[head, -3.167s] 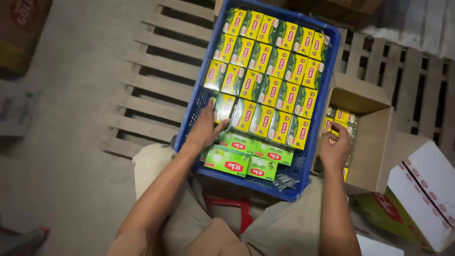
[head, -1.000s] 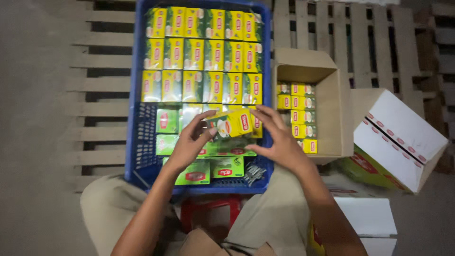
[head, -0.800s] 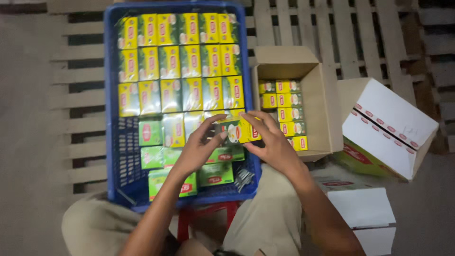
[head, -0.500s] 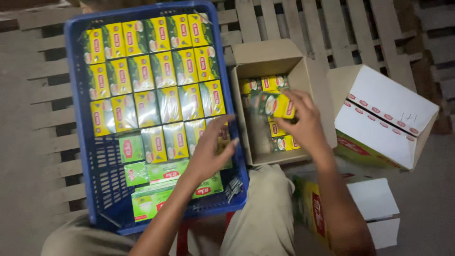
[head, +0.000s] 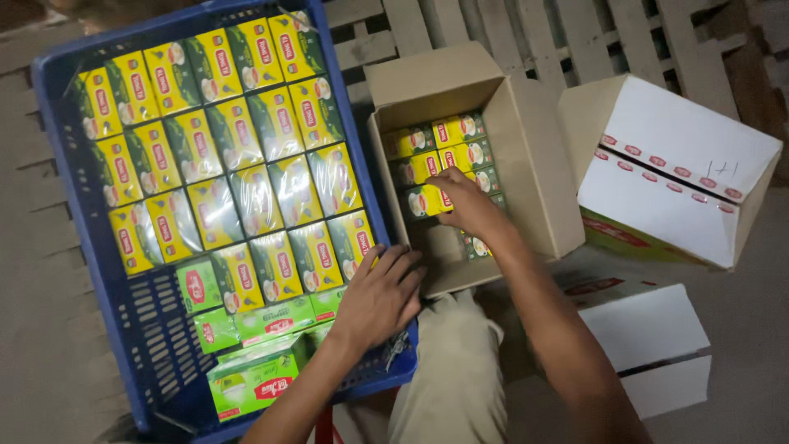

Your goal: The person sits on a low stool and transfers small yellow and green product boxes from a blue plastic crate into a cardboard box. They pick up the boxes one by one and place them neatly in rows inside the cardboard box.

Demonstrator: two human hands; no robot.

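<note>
Both hands are working: my left hand [head: 380, 298] is resting open on the blue crate's [head: 78, 271] corner, my right hand [head: 463, 204] seemingly gripping a yellow packet [head: 426, 200] inside the cardboard box [head: 460, 82].

the left hand [head: 380, 298] rests flat on the blue crate [head: 70, 247] at its near right corner, over the yellow-green packets [head: 246, 181]. the right hand [head: 462, 205] reaches into the open cardboard box [head: 526, 156], fingers on a yellow packet [head: 427, 201] near its left wall.
</note>
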